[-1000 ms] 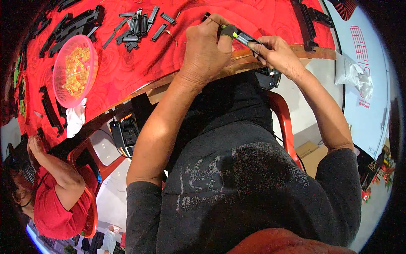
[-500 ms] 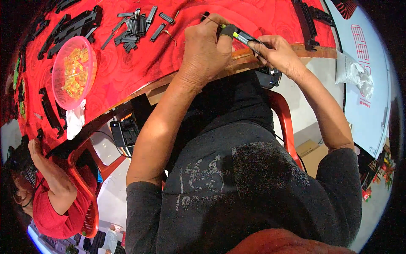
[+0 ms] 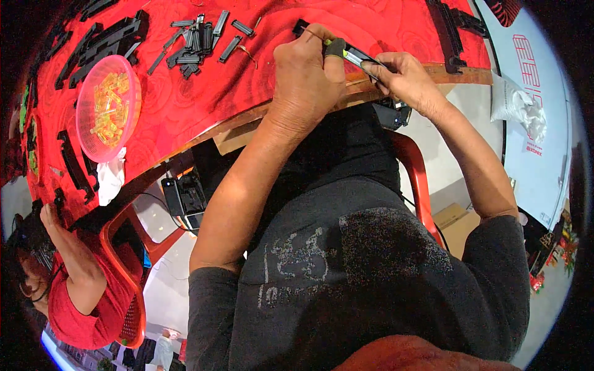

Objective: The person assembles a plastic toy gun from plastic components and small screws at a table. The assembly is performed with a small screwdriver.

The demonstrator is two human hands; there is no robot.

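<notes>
My left hand is closed around a long, narrow black strip, whose far end sticks out past the fingers. A dark cover wraps the thumb. Between my hands, a slim silver piece with a yellow-green end lies along the strip; its exact kind cannot be made out. My right hand pinches the near end of this slender assembly, above the table's wooden edge. Part of the strip is hidden behind my left fingers.
Small black strips are piled on the red cloth. A pink basket holds several yellow, clear pieces. Longer black parts lie far left, others at right. A person in red sits at left.
My left hand has tilted and shifted slightly right, so more of the strip's black far end shows. My right hand stays nearly in place.
</notes>
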